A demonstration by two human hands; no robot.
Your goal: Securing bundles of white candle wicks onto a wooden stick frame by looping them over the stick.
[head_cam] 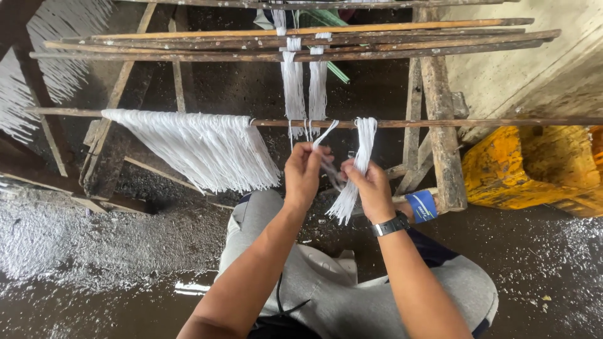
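Head view: left hand (304, 171) pinches a few thin white noodle strands (324, 133) hanging off the horizontal wooden rod (477, 122) just above it. Right hand (370, 186), w/ black wristwatch (391, 225), grips the white hanging noodle bundle (363, 145) beside it. Wide white noodle curtain (201, 147) hangs left of both hands.

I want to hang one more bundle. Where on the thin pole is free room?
The thin pole is bare right of the bundle that the right hand holds, up to the yellow container. Left of the left hand, the white strands crowd it.
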